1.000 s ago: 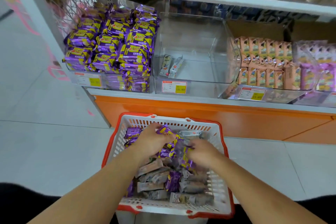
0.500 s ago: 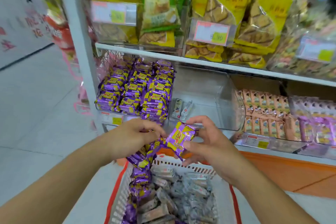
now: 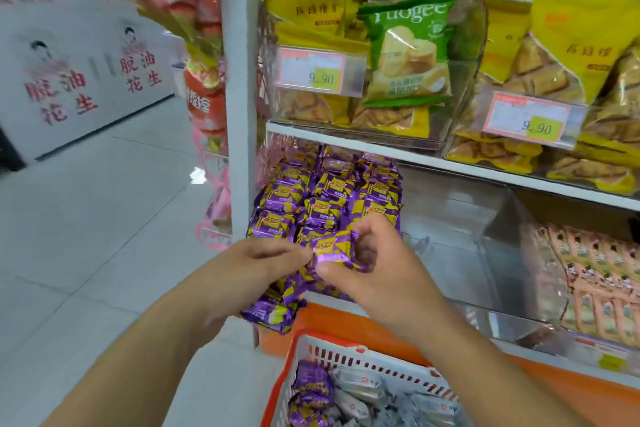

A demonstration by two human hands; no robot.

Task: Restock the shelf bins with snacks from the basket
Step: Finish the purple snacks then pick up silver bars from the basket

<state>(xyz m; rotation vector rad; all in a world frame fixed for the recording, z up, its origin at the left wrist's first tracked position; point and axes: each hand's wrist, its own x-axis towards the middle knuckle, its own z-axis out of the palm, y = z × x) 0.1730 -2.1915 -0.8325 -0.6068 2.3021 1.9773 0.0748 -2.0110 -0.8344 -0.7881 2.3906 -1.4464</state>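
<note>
- A white shelf upright (image 3: 239, 87) stands to the left of the shelves; red packets (image 3: 204, 94) hang on its far side, and white cartons with red print (image 3: 79, 76) line the floor (image 3: 86, 253) further left.
- Upper shelf (image 3: 450, 163): clear bins hold yellow snack bags (image 3: 568, 55) and one green snack bag (image 3: 408, 52). Two price tags (image 3: 320, 71) reading 9.90 are clipped to the bin fronts.
- Lower shelf, three bins in view: the left bin is heaped with purple snack packets (image 3: 329, 191); the middle clear bin (image 3: 485, 253) looks almost bare, its contents too blurred to name; the right one holds rows of pink packets (image 3: 595, 274).
- Both hands meet in front of the purple bin and hide its lower front edge.
- The left hand (image 3: 256, 267) has its fingers curled round a dangling bunch of purple packets (image 3: 277, 308); their number cannot be counted.
- The right hand (image 3: 377, 274) pinches one purple packet (image 3: 332, 250) between thumb and curled fingers, just before the heap in the left bin.
- The red-and-white basket (image 3: 349, 354) sits below the hands, against the orange shelf base (image 3: 346, 322). It holds more purple packets at its left and greyish wrapped snacks (image 3: 381, 399) beside them.
</note>
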